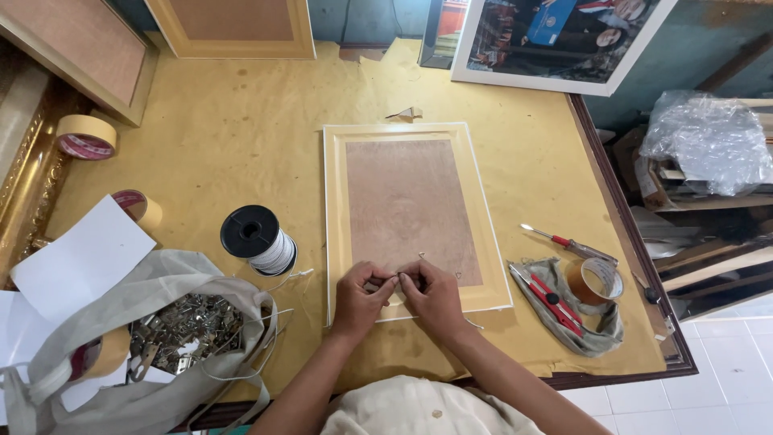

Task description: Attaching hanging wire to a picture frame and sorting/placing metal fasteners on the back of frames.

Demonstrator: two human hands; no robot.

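Where the brown backing board meets the near rail of the cream-edged rectangular picture frame [415,211], a small metal hanger [398,279] is pinched between the fingertips of the left hand [361,298] and right hand [432,296]. A black spool of white cord [259,239] is seen leftward, a red-handled screwdriver [568,242] rightward.

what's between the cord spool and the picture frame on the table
Nothing solid: between the cord spool and picture frame, the head view shows bare yellow paper.
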